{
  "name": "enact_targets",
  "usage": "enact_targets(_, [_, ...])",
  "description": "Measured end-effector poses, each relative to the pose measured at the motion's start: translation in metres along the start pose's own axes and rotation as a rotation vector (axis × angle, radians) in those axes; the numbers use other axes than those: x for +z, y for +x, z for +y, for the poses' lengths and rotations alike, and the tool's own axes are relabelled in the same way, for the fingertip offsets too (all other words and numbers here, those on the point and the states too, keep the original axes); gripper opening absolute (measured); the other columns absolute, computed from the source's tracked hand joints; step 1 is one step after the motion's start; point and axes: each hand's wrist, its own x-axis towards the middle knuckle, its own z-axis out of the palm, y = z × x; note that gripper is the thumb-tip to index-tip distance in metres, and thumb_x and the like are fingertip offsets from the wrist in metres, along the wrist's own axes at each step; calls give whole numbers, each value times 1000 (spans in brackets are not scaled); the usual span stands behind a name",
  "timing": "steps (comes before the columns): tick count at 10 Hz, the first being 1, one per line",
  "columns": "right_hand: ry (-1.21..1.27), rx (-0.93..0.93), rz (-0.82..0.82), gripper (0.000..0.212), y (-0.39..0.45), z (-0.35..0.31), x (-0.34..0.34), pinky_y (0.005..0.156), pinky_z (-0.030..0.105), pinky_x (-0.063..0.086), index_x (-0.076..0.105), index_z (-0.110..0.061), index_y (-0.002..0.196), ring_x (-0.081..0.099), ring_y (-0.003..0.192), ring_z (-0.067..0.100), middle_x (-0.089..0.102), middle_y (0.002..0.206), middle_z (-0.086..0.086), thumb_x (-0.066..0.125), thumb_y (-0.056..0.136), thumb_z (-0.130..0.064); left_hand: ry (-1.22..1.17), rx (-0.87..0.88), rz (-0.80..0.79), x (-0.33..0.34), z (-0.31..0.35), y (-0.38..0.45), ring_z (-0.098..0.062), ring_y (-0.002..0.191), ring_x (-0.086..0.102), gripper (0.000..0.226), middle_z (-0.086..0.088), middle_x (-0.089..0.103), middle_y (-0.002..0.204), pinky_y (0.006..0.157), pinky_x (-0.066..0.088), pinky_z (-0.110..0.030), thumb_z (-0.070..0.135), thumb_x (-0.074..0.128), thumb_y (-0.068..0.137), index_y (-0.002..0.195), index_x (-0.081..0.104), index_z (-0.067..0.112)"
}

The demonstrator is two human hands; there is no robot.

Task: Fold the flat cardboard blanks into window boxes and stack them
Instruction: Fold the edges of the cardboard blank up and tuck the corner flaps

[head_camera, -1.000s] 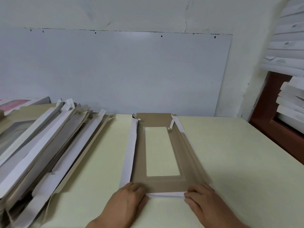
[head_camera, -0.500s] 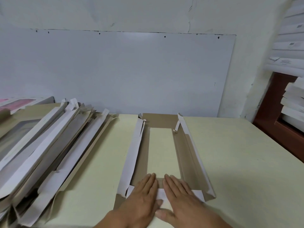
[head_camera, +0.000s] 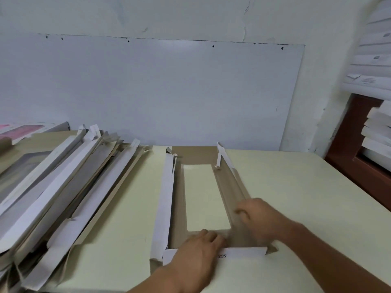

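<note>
Soft even light, blurred edges

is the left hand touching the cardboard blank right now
Touching. The head view shows the left hand lying over the near white flap of the cardboard blank, its fingers pressing on the brown panel below the window cutout.

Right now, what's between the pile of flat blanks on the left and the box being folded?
Head view: only a bare strip of pale table separates the pile of blanks from the box being folded; nothing lies on it.

The right hand [head_camera: 257, 218] is motion-blurred and hides the blank's [head_camera: 224, 187] near right wall
</note>
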Motion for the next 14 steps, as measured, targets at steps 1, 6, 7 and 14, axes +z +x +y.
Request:
enact_targets(1, [-198,-41,-64,66,16,39,-12,109,30,33,53,-25,139,36,140,21,45,148,-4,44,82,6,-3,14,-43,-1,-3,-8,-23,110,40,21,-3,46,116,87,35,-35,14,36,93,111,46,20])
enact_targets(6, [-551,-279,-171,34,0,68,5,102,33,35,53,-33,127,40,130,17,53,130,-9,27,106,-41,-8,-46,-103,-77,-121,-59,-7,137,22,38,19,34,148,114,18,-31,10,53,71,92,72,36])
enact_targets(7, [-387,-185,-220,34,-8,35,9,86,33,40,54,-28,110,54,107,18,57,110,-5,26,105,-46,167,-225,170,-88,-119,-54,-24,140,29,63,0,37,152,113,26,-39,-2,43,73,122,66,32])
enact_targets(14, [806,98,-146,34,42,-90,26,64,29,45,48,-12,74,47,66,17,49,74,4,45,100,-35,1014,238,172,1,-37,-45,34,60,39,132,44,31,68,64,27,14,-53,21,29,95,39,59])
